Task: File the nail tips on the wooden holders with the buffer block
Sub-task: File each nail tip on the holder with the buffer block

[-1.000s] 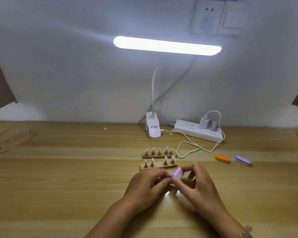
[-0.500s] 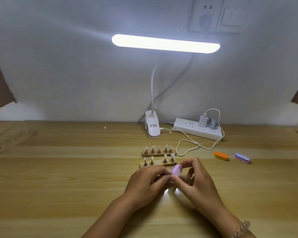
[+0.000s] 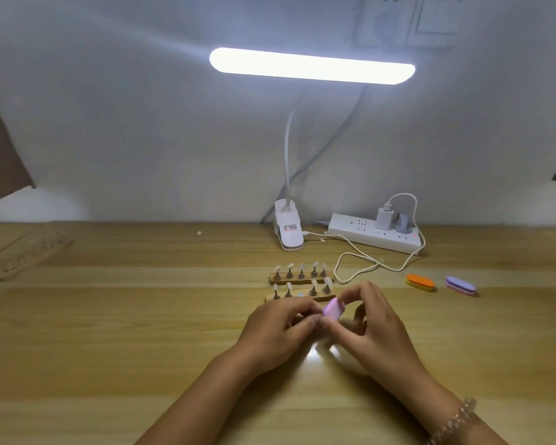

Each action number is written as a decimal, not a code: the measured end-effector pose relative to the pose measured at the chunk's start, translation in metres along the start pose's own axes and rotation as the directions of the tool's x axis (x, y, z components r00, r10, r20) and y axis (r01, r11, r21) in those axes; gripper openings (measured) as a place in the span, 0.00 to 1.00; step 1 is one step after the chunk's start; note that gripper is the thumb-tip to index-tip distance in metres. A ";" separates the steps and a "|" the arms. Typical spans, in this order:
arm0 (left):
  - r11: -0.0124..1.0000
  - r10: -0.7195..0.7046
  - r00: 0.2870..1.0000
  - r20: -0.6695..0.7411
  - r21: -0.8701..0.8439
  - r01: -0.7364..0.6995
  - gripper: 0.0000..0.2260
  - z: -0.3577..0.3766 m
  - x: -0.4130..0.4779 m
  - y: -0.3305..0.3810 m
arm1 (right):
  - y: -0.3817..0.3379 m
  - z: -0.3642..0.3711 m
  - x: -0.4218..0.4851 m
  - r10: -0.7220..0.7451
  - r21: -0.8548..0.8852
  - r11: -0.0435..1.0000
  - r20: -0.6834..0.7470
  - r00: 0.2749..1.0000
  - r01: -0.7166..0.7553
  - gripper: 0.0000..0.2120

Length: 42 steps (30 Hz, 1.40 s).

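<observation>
the likeliest slip, as i judge it, is the small piece twisting or popping out of the left hand (image 3: 280, 329), because it is held only at the very fingertips while the buffer block (image 3: 333, 308) rubs across it. a stroke that is too hard or too long could also scuff the skin beside it. the hands work just in front of the near wooden holder (image 3: 282, 298), so a wide sweep of the right hand (image 3: 376, 329) could knock the tips standing on its pegs, with the far wooden holder (image 3: 273, 279) close behind. the left hand's fingers are curled with their tips drawn together, pinching what i take to be a nail tip on its peg, though it is too hidden and blurred to be sure; the near holder does show a gap in its middle. the right thumb and forefinger pinch the lilac block at its edges, the other fingers loosely bent behind it. the block sits tilted between the two hands, above the table (image 3: 109, 332), its lower end touching or just over the left fingertips. two spare blocks, orange (image 3: 420, 282) and purple (image 3: 460, 285), lie well apart to the right.
</observation>
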<state>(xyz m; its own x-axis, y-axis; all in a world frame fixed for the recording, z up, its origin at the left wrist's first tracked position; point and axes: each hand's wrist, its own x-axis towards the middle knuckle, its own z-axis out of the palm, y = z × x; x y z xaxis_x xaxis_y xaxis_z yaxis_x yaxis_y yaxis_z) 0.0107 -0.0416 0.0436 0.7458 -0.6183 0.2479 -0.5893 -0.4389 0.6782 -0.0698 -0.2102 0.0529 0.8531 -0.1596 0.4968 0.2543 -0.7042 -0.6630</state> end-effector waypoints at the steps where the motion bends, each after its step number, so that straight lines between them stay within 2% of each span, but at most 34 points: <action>1: 1.000 0.002 1.000 0.009 -0.003 -0.002 0.07 -0.001 0.000 0.000 | -0.001 0.002 -0.002 -0.047 -0.019 0.999 0.043 0.998 0.048 0.16; 3: 1.000 -0.001 1.000 0.017 0.004 0.001 0.06 -0.002 0.002 0.000 | -0.002 0.003 -0.003 -0.065 0.012 0.998 0.092 0.994 0.064 0.16; 6: 1.000 0.003 1.000 0.005 0.020 -0.003 0.05 -0.001 0.002 -0.001 | 0.002 0.001 0.002 0.029 0.050 0.998 -0.006 1.000 -0.029 0.15; 10: 1.000 0.013 1.000 0.000 0.010 -0.013 0.05 0.000 0.001 -0.002 | -0.002 0.005 -0.005 -0.077 0.021 0.997 0.106 0.991 0.075 0.16; 14: 1.000 0.027 0.999 -0.023 -0.006 -0.027 0.05 0.001 0.002 -0.002 | 0.001 0.000 0.001 0.033 -0.041 0.998 -0.076 0.997 -0.036 0.15; 16: 0.999 0.038 0.999 -0.037 -0.020 -0.039 0.05 0.002 0.000 -0.001 | -0.003 0.001 -0.004 -0.038 -0.062 0.998 -0.053 0.998 0.034 0.15; 18: 0.999 0.043 0.998 -0.045 -0.010 -0.043 0.05 0.003 -0.001 -0.001 | -0.006 0.004 -0.008 -0.094 -0.039 0.995 0.032 0.995 0.095 0.14; 22: 0.998 0.057 0.997 -0.043 -0.009 -0.057 0.06 0.002 -0.001 0.000 | -0.001 0.001 -0.002 -0.004 -0.032 0.999 -0.037 0.999 0.002 0.12; 25: 0.999 0.046 0.998 -0.033 -0.019 -0.047 0.06 0.002 -0.001 0.000 | -0.005 0.005 -0.006 -0.124 -0.016 0.992 0.043 0.991 0.125 0.12; 26: 0.999 0.044 0.998 -0.037 -0.019 -0.045 0.06 0.001 -0.001 0.000 | -0.005 0.006 -0.006 -0.098 0.008 0.995 0.050 0.994 0.097 0.11; 29: 0.998 0.043 0.998 -0.041 -0.049 -0.045 0.06 0.002 -0.001 0.000 | 0.002 0.001 0.003 0.130 0.113 0.985 -0.019 0.991 -0.127 0.07; 31: 0.994 0.030 0.999 -0.045 -0.107 -0.034 0.07 0.003 -0.002 0.000 | 0.004 -0.002 0.004 0.185 0.187 0.968 -0.094 0.978 -0.166 0.07; 33: 0.991 0.018 0.999 -0.049 -0.132 -0.024 0.07 0.003 -0.003 -0.001 | -0.001 -0.001 -0.002 0.128 0.185 0.977 -0.086 0.988 -0.110 0.09; 36: 0.996 0.024 0.998 -0.054 -0.081 -0.028 0.07 0.002 -0.001 -0.001 | -0.004 0.005 -0.006 -0.002 0.056 0.998 0.020 1.000 0.001 0.12; 39: 0.998 0.041 0.997 -0.059 -0.045 -0.044 0.06 0.002 -0.002 0.000 | -0.001 0.004 -0.003 0.023 -0.009 1.000 -0.016 1.000 -0.023 0.12; 42: 0.998 0.044 0.998 -0.051 -0.037 -0.046 0.08 0.002 -0.002 0.002 | -0.002 0.005 -0.006 -0.094 -0.055 0.994 -0.014 0.995 0.093 0.13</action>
<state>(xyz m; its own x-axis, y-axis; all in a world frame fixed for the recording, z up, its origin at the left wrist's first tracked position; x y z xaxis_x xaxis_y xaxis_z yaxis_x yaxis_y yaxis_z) 0.0078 -0.0424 0.0431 0.7342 -0.6026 0.3128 -0.6111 -0.3857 0.6912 -0.0734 -0.2041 0.0485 0.8191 -0.1022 0.5645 0.3070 -0.7532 -0.5818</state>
